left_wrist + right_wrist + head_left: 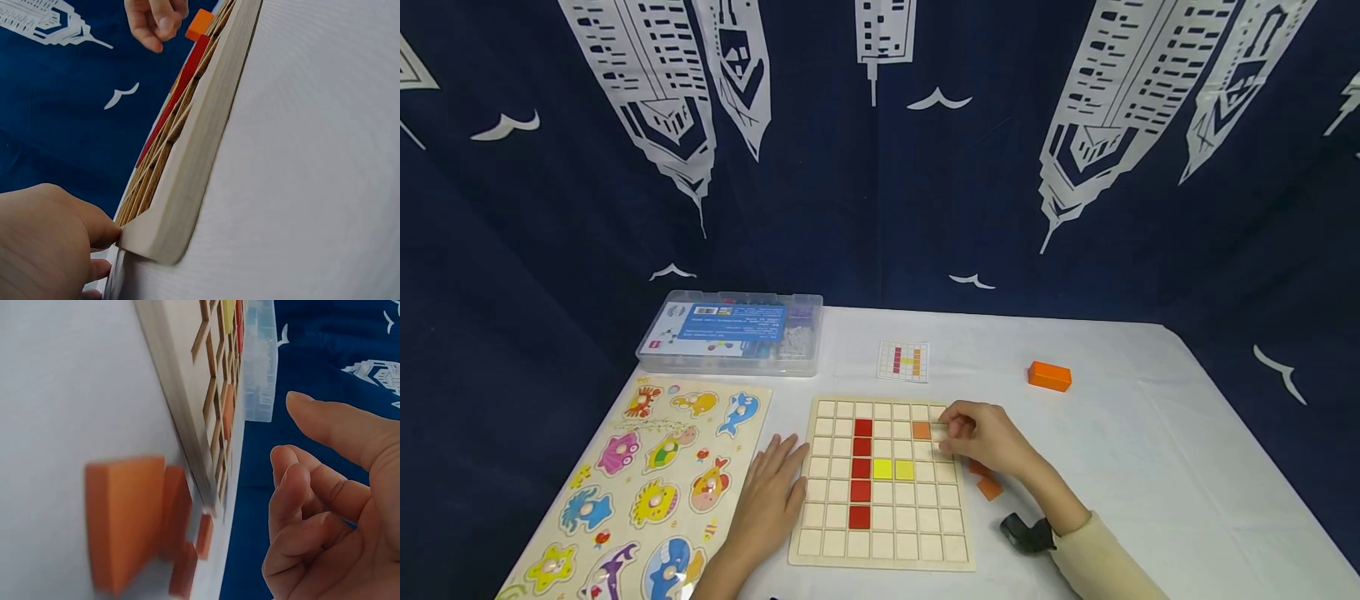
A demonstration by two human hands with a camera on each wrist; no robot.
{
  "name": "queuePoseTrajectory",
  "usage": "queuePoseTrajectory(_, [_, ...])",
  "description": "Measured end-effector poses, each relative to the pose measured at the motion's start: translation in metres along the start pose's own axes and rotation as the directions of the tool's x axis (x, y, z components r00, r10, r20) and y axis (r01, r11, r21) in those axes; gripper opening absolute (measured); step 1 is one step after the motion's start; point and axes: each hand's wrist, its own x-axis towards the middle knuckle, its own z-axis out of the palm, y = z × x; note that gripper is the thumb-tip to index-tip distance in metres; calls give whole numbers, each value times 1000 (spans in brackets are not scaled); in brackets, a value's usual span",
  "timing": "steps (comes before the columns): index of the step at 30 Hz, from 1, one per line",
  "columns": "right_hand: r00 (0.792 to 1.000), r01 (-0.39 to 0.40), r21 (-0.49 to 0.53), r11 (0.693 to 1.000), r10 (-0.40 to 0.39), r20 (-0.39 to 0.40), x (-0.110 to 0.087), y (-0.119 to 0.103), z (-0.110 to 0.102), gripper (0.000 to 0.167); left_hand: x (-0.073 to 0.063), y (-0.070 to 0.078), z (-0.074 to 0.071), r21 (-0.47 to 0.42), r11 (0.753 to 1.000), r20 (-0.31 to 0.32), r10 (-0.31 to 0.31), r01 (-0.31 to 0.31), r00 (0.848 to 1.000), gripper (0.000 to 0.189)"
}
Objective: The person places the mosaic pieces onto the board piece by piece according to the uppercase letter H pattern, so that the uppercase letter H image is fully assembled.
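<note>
A wooden grid board lies in the middle of the white table. It bears a column of red tiles, two yellow tiles beside them and one orange tile near the upper right. My left hand rests at the board's left edge, fingers extended, its thumb touching the rim in the left wrist view. Above the board's upper right corner is my right hand. In the right wrist view its thumb and bent fingers are apart with nothing between them. Several loose orange tiles lie by the board's right edge.
Behind the board lies a small pattern card, with an orange block farther right. A clear plastic case stands at the back left. An animal puzzle board fills the table's left side.
</note>
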Motion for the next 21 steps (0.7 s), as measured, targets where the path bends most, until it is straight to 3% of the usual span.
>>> queuePoseTrajectory(5, [998,57,-30,998,-58,-24,-17,3,-11,25,0,0,0,-5,1000,3,-1,1,1000,43])
queuePoseTrajectory(21, [984,54,-87,995,-68,-165,-69,17,-32,26,0,-1,1,-1,1000,5,6,-6,1000,44])
